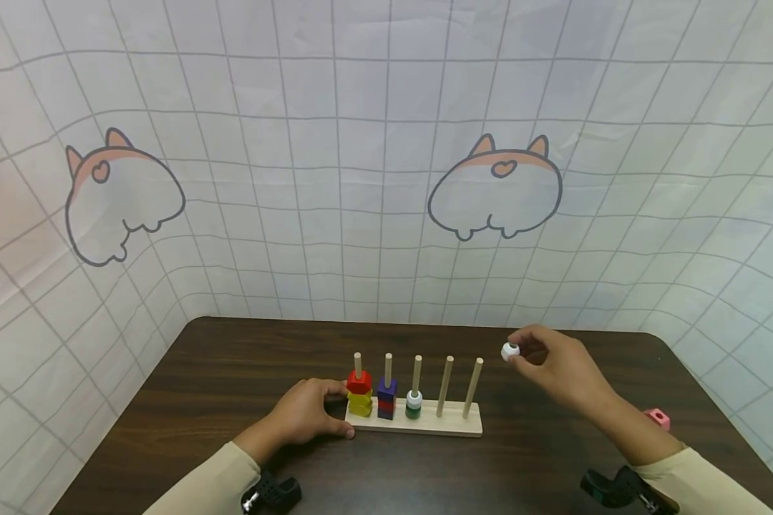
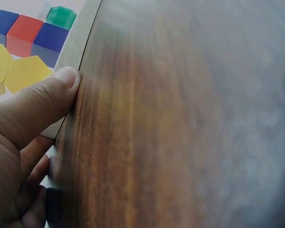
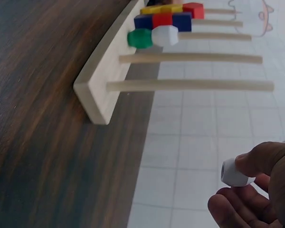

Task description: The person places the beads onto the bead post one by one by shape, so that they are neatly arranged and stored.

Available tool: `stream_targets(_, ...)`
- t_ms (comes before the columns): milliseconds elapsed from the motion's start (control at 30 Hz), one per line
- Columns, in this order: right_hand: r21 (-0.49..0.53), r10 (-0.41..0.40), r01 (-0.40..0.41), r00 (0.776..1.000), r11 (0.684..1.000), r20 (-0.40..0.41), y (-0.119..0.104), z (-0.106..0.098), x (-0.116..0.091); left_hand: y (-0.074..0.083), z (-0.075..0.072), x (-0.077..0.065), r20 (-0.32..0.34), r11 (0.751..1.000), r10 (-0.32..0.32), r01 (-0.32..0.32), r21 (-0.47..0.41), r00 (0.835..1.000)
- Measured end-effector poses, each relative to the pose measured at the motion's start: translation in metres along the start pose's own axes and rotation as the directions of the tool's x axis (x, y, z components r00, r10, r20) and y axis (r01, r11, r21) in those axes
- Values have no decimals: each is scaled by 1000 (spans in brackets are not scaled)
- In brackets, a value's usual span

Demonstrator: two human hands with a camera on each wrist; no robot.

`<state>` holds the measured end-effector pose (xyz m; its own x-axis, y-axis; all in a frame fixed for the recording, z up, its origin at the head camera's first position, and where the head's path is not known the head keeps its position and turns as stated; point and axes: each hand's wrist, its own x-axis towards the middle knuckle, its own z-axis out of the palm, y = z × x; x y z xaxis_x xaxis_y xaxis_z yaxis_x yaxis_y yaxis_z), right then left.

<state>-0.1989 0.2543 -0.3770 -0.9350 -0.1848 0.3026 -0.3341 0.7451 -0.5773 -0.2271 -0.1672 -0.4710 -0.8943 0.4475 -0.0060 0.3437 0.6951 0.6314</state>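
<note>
A wooden peg stand lies on the table, with several upright pegs. My left hand grips its left end, the thumb along the front edge. On the leftmost peg a red bead tops yellow beads. Beside it, a red bead sits between two blue ones. The middle peg carries a green bead under a white bead. The two right pegs are bare. Up and right of them, my right hand pinches another white bead between thumb and fingers, above the table.
A pink block with a hole lies on the table's right side, partly behind the right forearm. The dark wooden table is backed by a white gridded cloth with cartoon animals. Black straps sit at both wrists.
</note>
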Motion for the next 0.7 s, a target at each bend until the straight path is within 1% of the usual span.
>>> stream_targets(200,35,-18,17,1000,999,15,-15,-2,2,0,0,0,1,1000,5,-5,-1,1000)
stream_targets(433,39,-52,51,998,998,19,-26,-2,3,0,-1,-1,2,1000,-9,9,2,1000)
stream_targets(700,49,-111,111,994,993,-1,-40,-2,6,-2,0,0,4,1000,-10,10,5,1000)
